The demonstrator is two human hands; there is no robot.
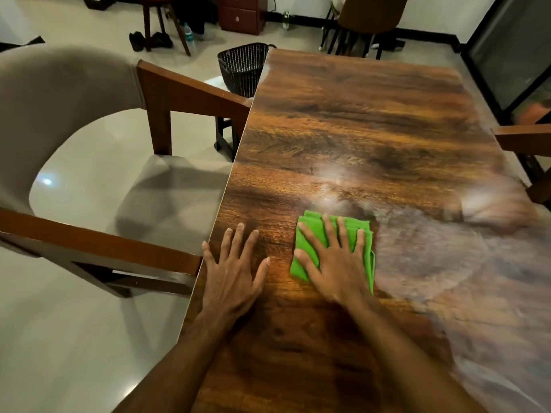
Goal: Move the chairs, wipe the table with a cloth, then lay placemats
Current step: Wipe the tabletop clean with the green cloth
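A long, glossy wooden table point(357, 120) runs away from me. On its near part lies a folded green cloth point(310, 234). My right hand point(334, 260) presses flat on the cloth with fingers spread and straight. My left hand point(232, 269) rests flat on the bare wood just left of the cloth, near the table's left edge. A grey upholstered chair with a brown wooden frame point(98, 138) stands at the left side, its armrests touching the table edge. No placemats are in view.
A dark woven basket point(241, 67) stands on the floor past the chair, by the table's far left corner. Another chair's wooden arm point(521, 138) reaches in at the right edge. A dark chair point(366, 22) stands beyond the far end. Pale tiled floor lies to the left.
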